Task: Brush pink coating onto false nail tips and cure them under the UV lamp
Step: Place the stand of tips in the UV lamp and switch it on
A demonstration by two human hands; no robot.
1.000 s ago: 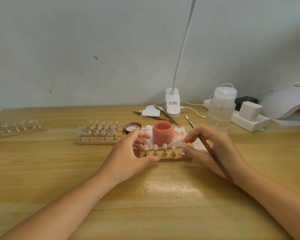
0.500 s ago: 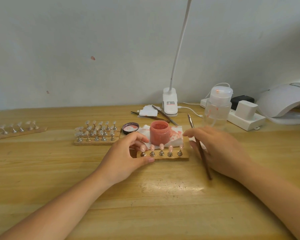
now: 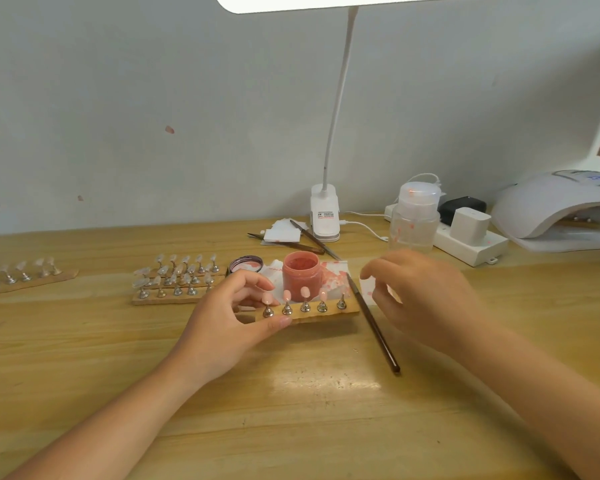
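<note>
While your left hand (image 3: 222,327) pinches the nail strip (image 3: 309,315), your right hand (image 3: 426,299) hovers loose-fingered, holding nothing; the lamp label (image 3: 326,215) is unreadable

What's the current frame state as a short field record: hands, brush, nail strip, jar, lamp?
left hand: grips the left end of the wooden strip, thumb in front, fingers behind
right hand: open, holds nothing, blurred, to the right of the strip
wooden strip: five metal stands; pink tips plain on four, rightmost unclear
brush: lies on the table, tip toward the stained paper
pink jar: open, behind the strip
jar lid: left of the jar
UV lamp: far right, nothing clearly seen inside
spare strips: uncoated tips, to the left
</note>
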